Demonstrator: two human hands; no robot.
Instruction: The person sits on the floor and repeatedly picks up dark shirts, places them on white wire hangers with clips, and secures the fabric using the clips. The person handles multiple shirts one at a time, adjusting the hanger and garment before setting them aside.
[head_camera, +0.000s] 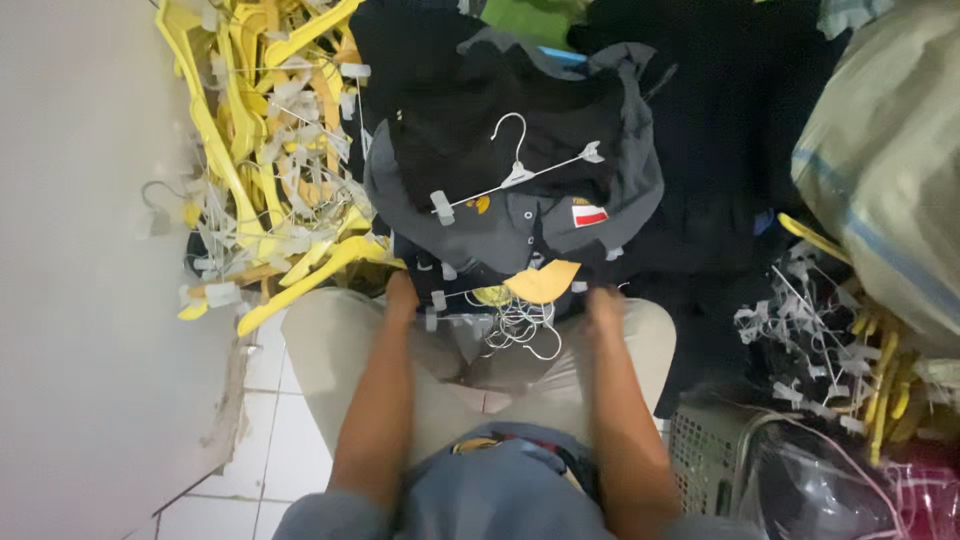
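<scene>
Both hands reach forward to the near edge of a stack of dark clothes (520, 215) at twelve o'clock. The left hand (402, 292) and right hand (604, 302) rest on its front edge; the blur hides whether the fingers pinch cloth. A white clip hanger (515, 175) lies on top. Yellow hangers (270, 150) are heaped at ten o'clock, a woven sack (890, 170) at two.

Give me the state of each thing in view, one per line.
Left hand: at the garment stack's edge, grip unclear.
Right hand: blurred, on the stack edge.
Clip hanger: lying loose on top.
Dark garments: stacked, clipped on hangers.
Yellow hangers: heaped, tangled.
</scene>
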